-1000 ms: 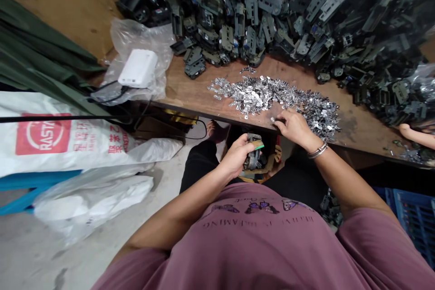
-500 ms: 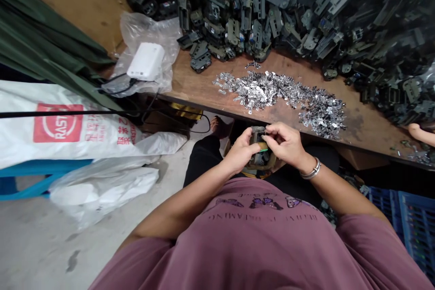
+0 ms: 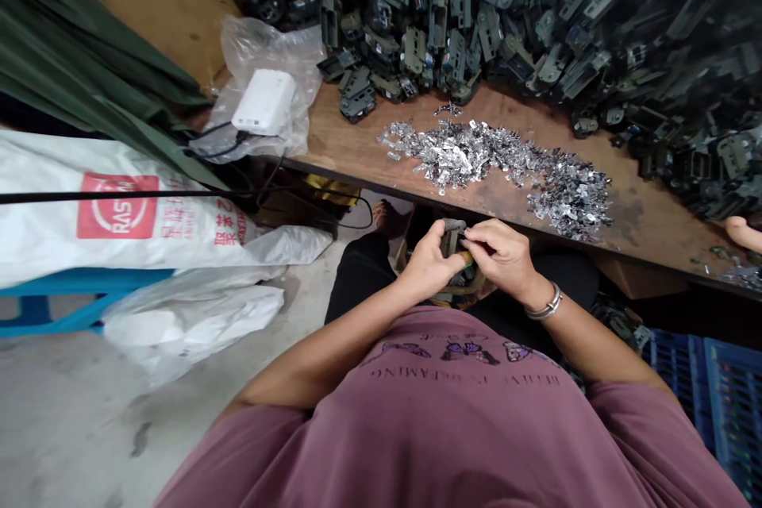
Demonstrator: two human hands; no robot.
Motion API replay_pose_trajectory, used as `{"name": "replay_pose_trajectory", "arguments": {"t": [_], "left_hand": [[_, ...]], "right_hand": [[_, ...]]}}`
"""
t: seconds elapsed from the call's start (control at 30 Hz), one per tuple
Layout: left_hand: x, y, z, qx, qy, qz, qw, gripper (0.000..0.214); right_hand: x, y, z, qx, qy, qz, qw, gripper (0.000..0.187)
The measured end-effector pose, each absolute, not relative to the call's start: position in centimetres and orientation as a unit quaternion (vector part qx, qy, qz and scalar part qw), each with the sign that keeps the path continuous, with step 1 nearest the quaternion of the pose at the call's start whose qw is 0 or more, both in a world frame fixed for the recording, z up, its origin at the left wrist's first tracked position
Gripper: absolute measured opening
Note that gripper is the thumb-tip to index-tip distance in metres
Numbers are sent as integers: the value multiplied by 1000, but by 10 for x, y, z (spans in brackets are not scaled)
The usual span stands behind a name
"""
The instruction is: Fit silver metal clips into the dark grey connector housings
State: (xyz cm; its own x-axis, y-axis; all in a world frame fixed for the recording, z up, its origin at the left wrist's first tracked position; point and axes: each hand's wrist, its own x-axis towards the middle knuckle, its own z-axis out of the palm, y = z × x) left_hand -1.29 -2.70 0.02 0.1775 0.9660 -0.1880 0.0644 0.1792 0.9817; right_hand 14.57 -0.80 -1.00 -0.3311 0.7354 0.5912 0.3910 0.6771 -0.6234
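Observation:
Over my lap, below the table's front edge, my left hand (image 3: 429, 262) grips a dark grey slotted plastic part (image 3: 453, 227), its thumb laid across the near side. My right hand (image 3: 503, 254) is closed in a pinch at the right side of that part; whatever sits between its fingertips is too small to make out. Under both hands a container with several similar dark parts (image 3: 463, 276) shows in part. Just beyond, on the brown table (image 3: 351, 144), lies a heap of small shiny metal clips (image 3: 456, 155).
A large pile of dark grey parts (image 3: 417, 48) covers the back of the table. At left are a white power box (image 3: 265, 101) on clear plastic, a white printed sack (image 3: 119, 210) and a blue stool (image 3: 53, 302). Blue crates (image 3: 738, 397) stand at right. Another person's hand (image 3: 745, 233) shows at the right edge.
The view has shifted slightly. The dark part in my left hand is turned a little, and my right fingertips stay pinched against it. A green patch near the left thumb no longer shows.

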Motion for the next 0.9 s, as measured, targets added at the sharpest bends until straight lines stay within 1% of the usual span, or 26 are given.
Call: {"name": "replay_pose_trajectory", "arguments": {"t": [0.1,0.23,0.33,0.43,0.53,0.67,0.77,0.83,0.9], "left_hand": [[-12,-29,-1,541,534,372,532,25],[-13,-34,-2,615,585,293,441,29],[-17,-36,1,651,577,257,421,31],[-23,-34,5,688,536,297,389,38],[-30,-33,5,709,507,367,325,25],[-38,-34,7,714,485,440,248,22],[-42,-35,9,704,470,462,266,14],[-43,-34,9,680,460,471,324,24],[-43,-34,6,619,468,485,404,32]], "right_hand": [[146,-12,-17,-367,-808,152,435,17],[147,-18,-23,-355,-841,100,396,21],[150,-19,-18,-331,-843,155,395,17],[158,-19,-9,-347,-812,235,407,17],[163,-23,-5,-408,-764,265,423,22],[165,-33,-10,-429,-759,282,401,14],[166,-38,-15,-431,-770,302,362,13],[168,-38,-17,-436,-770,308,348,13],[170,-36,-17,-436,-773,302,348,13]]}}
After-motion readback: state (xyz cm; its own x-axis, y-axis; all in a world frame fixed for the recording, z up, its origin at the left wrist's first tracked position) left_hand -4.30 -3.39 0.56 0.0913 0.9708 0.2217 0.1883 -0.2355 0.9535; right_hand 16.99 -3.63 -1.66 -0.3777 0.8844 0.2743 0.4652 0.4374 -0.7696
